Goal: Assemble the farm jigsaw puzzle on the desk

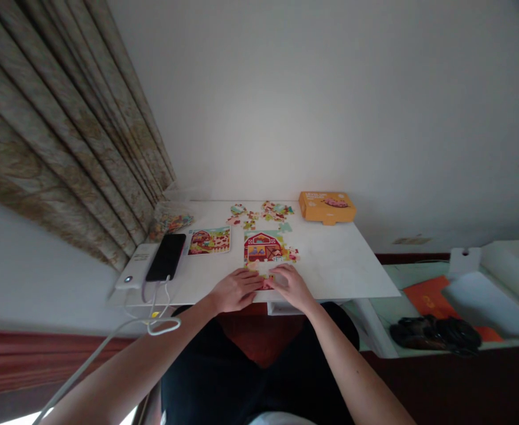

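A partly joined jigsaw puzzle point(263, 247) with a red barn lies on the white table. Below it, close to the front edge, are a few more puzzle pieces point(267, 283), partly covered by my fingers. My left hand point(238, 289) rests on the table with its fingers laid flat at the left side of these pieces. My right hand point(289, 285) comes from the right, thumb and fingers closed at a puzzle piece. Loose puzzle pieces point(250, 219) lie behind the barn. Left of it is a picture card point(209, 241) with a similar barn scene.
An orange box point(327, 208) stands at the back right of the table point(339, 260). On the left are a black phone point(166, 257), a white power bank point(134, 265) with cables and a clear bag of pieces point(170, 223). Black shoes point(434, 333) lie on the lower right.
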A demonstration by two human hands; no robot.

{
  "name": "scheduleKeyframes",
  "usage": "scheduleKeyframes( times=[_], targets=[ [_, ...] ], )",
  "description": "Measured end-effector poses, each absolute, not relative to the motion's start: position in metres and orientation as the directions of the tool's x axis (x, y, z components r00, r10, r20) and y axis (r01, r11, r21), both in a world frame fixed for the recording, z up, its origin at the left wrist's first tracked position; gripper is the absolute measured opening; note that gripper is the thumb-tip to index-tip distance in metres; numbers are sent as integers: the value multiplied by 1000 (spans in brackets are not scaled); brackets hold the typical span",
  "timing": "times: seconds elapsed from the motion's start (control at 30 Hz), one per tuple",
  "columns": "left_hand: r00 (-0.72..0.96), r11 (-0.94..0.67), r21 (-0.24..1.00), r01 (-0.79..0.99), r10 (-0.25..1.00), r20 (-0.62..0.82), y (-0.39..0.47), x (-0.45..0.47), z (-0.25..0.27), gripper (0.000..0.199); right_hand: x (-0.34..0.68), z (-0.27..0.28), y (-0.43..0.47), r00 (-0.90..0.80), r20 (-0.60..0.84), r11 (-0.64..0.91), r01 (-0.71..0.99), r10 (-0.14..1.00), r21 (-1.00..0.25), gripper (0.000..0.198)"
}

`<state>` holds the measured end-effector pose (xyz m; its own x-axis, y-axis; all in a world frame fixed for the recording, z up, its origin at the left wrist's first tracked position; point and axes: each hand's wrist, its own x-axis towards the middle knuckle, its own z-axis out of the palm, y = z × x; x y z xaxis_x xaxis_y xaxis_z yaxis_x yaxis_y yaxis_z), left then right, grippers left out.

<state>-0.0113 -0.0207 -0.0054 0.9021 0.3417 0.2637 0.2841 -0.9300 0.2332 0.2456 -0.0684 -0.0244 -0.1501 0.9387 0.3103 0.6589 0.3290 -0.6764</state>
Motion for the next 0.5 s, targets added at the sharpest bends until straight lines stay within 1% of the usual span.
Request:
scheduleKeyframes(
  times=[0.07, 0.1, 0.17, 0.23, 0.3, 0.33, 0.43, 0.5],
  targets=[
    [903, -931, 221, 290, 343, 260, -21, -12, -5, 41, 265, -26, -57, -88, 352, 315, 679, 932, -664, 20],
    [903, -931, 218, 293, 345, 257, -22, -12, -4, 41, 277, -27, -51, -51, 369, 290, 721, 928, -629, 20],
    [901, -926, 227, 302, 355, 249, -23, -12, -3, 41, 302, -27, -38, 11, 360, 196, 823, 933, -533, 23],
    [889, -915, 247, 318, 379, 258, -23, -13, -3, 40, 322, -28, -26, 101, 349, 66, 898, 932, -435, 29],
    [853, -898, 267, 350, 424, 305, -19, -12, -4, 37, 333, -29, -18, 171, 338, -38, 929, 925, -367, 33],
    [825, -886, 275, 373, 452, 338, -15, -11, -5, 35, 335, -30, -15, 183, 331, -63, 937, 925, -342, 35],
    [710, -831, 315, 459, 556, 432, 9, 3, -8, 34, 333, -32, -10, 149, 317, -54, 955, 936, -291, 38],
    [610, -768, 367, 525, 640, 468, 34, 22, -8, 36, 331, -32, -9, 129, 316, -36, 958, 940, -284, 39]
  ],
)
